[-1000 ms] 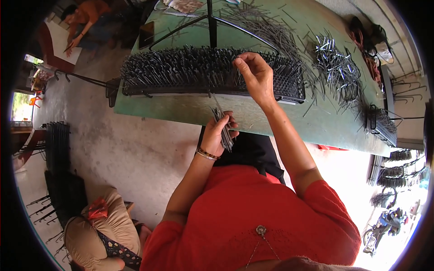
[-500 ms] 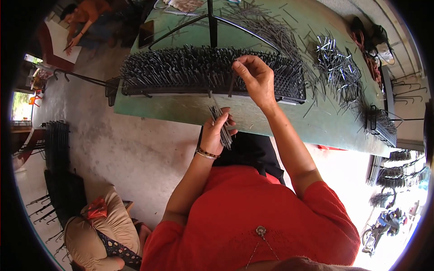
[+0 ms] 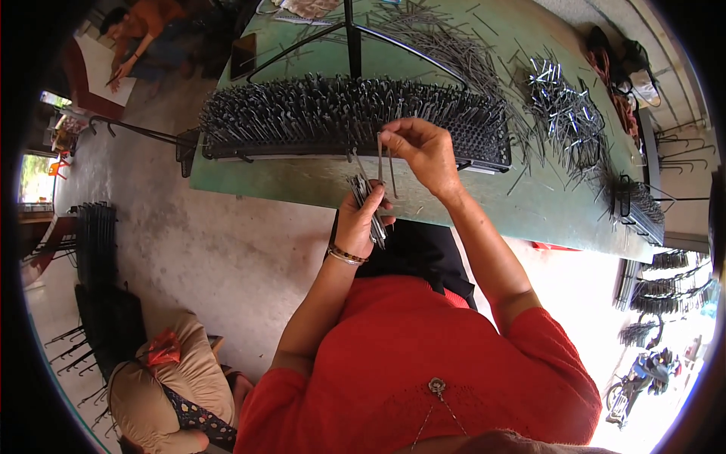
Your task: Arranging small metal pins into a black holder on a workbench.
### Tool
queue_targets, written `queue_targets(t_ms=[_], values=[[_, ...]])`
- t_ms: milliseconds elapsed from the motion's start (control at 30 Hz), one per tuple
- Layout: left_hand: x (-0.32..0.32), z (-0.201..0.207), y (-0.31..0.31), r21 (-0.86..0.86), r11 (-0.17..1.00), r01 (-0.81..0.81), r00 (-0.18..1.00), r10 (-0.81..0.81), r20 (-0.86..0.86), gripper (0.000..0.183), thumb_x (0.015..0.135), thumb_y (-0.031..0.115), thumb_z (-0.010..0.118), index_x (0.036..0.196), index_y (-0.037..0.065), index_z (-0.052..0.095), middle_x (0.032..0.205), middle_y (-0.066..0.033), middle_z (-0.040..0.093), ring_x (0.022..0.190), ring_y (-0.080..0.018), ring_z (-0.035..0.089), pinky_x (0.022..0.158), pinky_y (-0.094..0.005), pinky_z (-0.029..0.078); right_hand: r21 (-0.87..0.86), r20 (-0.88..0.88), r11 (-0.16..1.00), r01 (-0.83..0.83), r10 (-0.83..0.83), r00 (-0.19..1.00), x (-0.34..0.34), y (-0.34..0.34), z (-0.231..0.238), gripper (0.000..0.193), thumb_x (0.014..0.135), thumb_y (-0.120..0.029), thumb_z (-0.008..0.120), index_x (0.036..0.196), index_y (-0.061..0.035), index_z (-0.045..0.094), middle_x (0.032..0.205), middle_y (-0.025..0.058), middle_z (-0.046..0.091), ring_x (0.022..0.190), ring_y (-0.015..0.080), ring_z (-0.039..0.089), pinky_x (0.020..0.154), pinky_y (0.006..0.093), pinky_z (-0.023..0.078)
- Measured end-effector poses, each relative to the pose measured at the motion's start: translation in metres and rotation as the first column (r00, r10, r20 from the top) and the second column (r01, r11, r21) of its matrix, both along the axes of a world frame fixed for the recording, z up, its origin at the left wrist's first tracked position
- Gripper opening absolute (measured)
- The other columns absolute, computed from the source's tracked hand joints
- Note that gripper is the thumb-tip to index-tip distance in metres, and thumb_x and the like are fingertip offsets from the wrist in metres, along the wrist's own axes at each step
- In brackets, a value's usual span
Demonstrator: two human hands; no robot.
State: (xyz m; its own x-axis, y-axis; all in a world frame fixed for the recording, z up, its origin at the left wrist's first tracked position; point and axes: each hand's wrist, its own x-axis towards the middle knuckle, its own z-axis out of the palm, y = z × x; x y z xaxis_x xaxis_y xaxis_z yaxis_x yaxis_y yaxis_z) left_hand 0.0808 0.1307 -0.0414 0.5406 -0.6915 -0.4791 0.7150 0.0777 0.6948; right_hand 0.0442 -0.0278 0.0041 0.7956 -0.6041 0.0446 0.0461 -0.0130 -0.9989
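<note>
Concrete floor (image 3: 227,250) stretches beneath a green table (image 3: 575,216) in the head view, with a co-worker (image 3: 151,30) bent low at upper left. Near the table's front edge sits a black rack (image 3: 495,151), bristling with dark strips (image 3: 302,113); mesh shows at its right end. More loose strips (image 3: 454,49) lie behind it, and a shiny pile (image 3: 563,110) to its right. Just in front of the rack, the left hand (image 3: 355,219) holds a bundle (image 3: 379,231), fingers curled around it and thumb pressed across. Above, the right hand (image 3: 431,159) pinches, between thumb and forefinger, the tops of what look like two hanging wires (image 3: 393,178); whether one touches the bundle is unclear. Handling them well probably calls for a light pinch near the tip, leaving the lower ends free, parting any that cling, while the left thumb keeps the bundle firm and aligned, close enough for a short reach.
</note>
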Motion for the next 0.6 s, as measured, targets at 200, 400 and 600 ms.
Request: queue_targets(t_ms=[200,400,600], values=[[0.0,-0.012,0.002,0.006,1.0,-0.023,1.0,0.023,0.005,0.013,0.089,0.021,0.062,0.098,0.012,0.058,0.081,0.0032,0.057,0.071,-0.0076,0.057,0.055,-0.0243,0.052,-0.068,0.265,0.972,0.224,-0.199,0.944,0.016,-0.012,0.01,0.014,0.085,-0.006,0.066,0.095,0.0008,0.06,0.084,0.0049,0.065,0.076,0.0101,0.062,0.069,0.0229,0.05],[-0.002,-0.011,0.004,-0.027,0.999,-0.045,0.999,0.045,-0.013,0.012,0.09,0.021,0.061,0.097,0.012,0.06,0.084,0.0039,0.058,0.072,-0.0073,0.056,0.054,-0.0224,0.049,-0.393,0.194,0.865,0.311,-0.253,0.948,0.028,-0.014,0.002,0.015,0.085,-0.008,0.067,0.095,0.0009,0.06,0.083,0.0039,0.065,0.077,0.009,0.061,0.071,0.0218,0.048],[-0.002,-0.011,0.005,-0.052,0.998,-0.037,0.999,0.037,-0.001,0.014,0.09,0.022,0.061,0.098,0.012,0.057,0.082,0.0033,0.057,0.072,-0.0071,0.056,0.055,-0.0228,0.051,-0.383,0.201,0.856,0.346,-0.288,0.936,0.029,-0.013,-0.006,0.014,0.084,-0.009,0.068,0.094,-0.0014,0.061,0.083,0.0025,0.066,0.077,0.0082,0.062,0.07,0.0232,0.049]])
